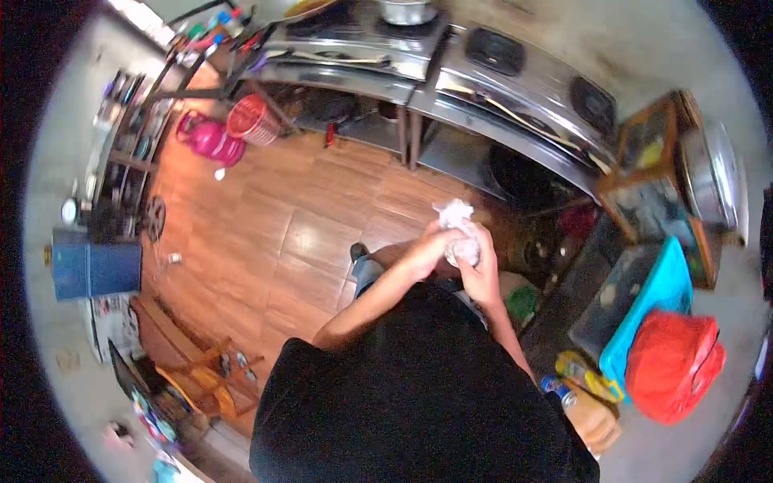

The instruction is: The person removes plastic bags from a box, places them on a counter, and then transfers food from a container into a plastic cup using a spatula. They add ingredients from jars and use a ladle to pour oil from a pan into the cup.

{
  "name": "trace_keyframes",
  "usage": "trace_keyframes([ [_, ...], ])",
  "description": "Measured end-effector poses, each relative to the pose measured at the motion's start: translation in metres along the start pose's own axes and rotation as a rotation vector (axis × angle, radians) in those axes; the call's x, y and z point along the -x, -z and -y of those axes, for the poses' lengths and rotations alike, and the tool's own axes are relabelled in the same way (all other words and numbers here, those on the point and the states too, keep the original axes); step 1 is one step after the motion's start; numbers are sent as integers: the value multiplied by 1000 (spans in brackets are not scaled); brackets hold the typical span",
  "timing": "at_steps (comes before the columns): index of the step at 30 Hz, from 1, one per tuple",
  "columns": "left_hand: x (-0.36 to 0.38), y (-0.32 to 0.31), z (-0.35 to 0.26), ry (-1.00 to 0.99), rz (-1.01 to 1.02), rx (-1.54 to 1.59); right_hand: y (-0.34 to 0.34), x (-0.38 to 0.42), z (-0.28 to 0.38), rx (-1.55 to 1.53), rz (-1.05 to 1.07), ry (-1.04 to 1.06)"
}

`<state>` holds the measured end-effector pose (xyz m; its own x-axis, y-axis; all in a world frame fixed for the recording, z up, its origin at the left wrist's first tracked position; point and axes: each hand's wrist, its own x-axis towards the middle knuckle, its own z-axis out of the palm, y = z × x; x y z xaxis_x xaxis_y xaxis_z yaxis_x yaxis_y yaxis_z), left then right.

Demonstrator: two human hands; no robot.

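Observation:
A small white crumpled bundle (pixel 462 252), which looks like a tied plastic bag, is between my two hands in front of my body. Its loose, ruffled top sticks up above my fingers. My left hand (pixel 437 245) closes on it from the left, around the narrow part below the top. On the other side, my right hand (pixel 481 262) wraps the rounded lower part, thumb across the front. What the bundle contains cannot be made out.
Ahead stands a metal stove counter (pixel 346 68) with a pot (pixel 407 11). To the right are a turquoise tray (pixel 654 298), a red bag (pixel 672 366) and a wooden cabinet (pixel 644 193). A pink gas cylinder (pixel 211 141) and red basket (pixel 254 121) stand on the tiled floor.

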<state>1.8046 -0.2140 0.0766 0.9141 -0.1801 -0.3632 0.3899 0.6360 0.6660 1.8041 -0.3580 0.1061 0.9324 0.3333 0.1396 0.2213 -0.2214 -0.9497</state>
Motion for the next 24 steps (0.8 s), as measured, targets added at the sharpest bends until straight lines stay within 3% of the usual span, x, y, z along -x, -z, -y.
trace_keyframes([
  [3,54,64,-61,-29,-77,63,-67,-37,21,119,171,48],
  [5,86,103,-85,-85,-206,14,-123,-60,-10,131,251,135],
  [7,110,150,-105,-145,-241,75,-188,-81,-14,-80,332,-24],
  [9,142,192,-128,-315,-428,-110,-260,-93,-1,-118,357,-58],
  [11,170,232,-146,-399,-537,-189,-329,-100,29,-541,259,-469],
  [12,178,265,-147,-423,-660,-386,-363,-101,35,-604,258,-501],
  [13,185,283,-160,-439,-782,-582,-387,-109,41,-489,402,-321],
  [16,212,319,-197,-451,-864,-468,-463,-114,32,-266,539,-64],
  [17,218,332,-208,-450,-903,-457,-478,-118,30,-265,551,-72],
  [19,215,362,-221,-491,-975,-358,-498,-139,50,-393,824,136],
  [22,203,422,-238,-519,-1096,-206,-528,-171,73,-266,1009,243],
  [24,196,460,-257,-523,-1116,-388,-555,-200,101,-136,1116,287],
])
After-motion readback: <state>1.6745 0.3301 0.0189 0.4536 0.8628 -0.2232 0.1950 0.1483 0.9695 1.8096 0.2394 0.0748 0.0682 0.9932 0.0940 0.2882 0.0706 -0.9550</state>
